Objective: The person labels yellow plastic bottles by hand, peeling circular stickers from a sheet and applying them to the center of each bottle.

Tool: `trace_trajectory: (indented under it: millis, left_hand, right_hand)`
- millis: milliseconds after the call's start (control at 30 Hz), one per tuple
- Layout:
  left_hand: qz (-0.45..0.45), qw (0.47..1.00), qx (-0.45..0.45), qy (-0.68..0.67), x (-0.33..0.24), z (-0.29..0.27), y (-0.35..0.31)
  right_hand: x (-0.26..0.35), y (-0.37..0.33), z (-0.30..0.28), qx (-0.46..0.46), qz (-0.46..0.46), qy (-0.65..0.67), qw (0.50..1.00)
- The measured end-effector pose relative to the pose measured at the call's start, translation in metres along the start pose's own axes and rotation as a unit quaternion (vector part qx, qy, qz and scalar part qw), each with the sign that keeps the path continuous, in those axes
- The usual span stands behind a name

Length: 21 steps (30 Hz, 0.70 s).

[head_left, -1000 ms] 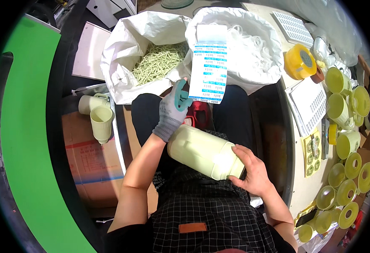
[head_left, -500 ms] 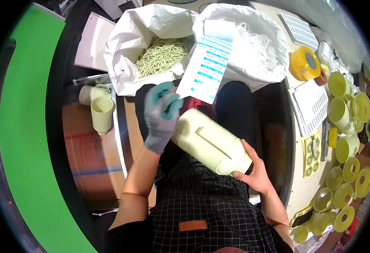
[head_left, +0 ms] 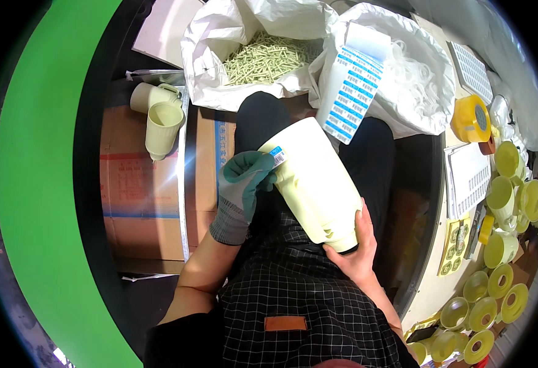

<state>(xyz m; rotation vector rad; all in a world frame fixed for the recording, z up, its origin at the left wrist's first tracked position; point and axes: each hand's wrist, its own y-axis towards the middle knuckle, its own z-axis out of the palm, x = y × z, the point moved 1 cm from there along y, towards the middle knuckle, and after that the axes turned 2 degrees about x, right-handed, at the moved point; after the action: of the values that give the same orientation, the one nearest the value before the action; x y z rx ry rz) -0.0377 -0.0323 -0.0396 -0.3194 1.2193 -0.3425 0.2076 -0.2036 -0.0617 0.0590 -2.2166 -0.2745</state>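
A pale yellow-green flask casing [head_left: 315, 178] lies slantwise over my lap, its broad end pointing away to the upper left. My bare right hand [head_left: 356, 248] is closed around the narrower near end. My left hand [head_left: 242, 187], in a grey and teal glove, pinches a small blue-and-white sticker [head_left: 277, 156] by the casing's far left edge. Whether the sticker is fully stuck down cannot be told. Just beyond the casing, a sheet of blue-and-white stickers [head_left: 355, 92] hangs over the bags' edges.
Ahead stand a white bag of thin pale-green sticks [head_left: 267, 60] and a white bag of clear rings [head_left: 415, 80]. Cup-shaped parts [head_left: 163, 130] rest on cardboard at left. The right-hand bench holds yellow tape [head_left: 471, 119], papers [head_left: 467, 175] and several yellow-green rings and cups [head_left: 483, 314].
My left hand has come from the sticker sheet down to the casing's edge, with a sticker in its fingers. The casing has turned steeper, and the view has shifted left.
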Motion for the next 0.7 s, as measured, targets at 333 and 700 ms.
trace_trajectory:
  millis: [333,700]
  left_hand:
    - [0.173,0.907,-0.002,0.383,0.001,0.004,0.018]
    - [0.011,0.760,0.367,0.536,0.087,-0.050,-0.004]
  right_hand:
    - [-0.001,0.001,-0.008,-0.023,-0.014,-0.043,0.999]
    - [0.021,0.130,-0.089,-0.035,-0.015,-0.003,0.999]
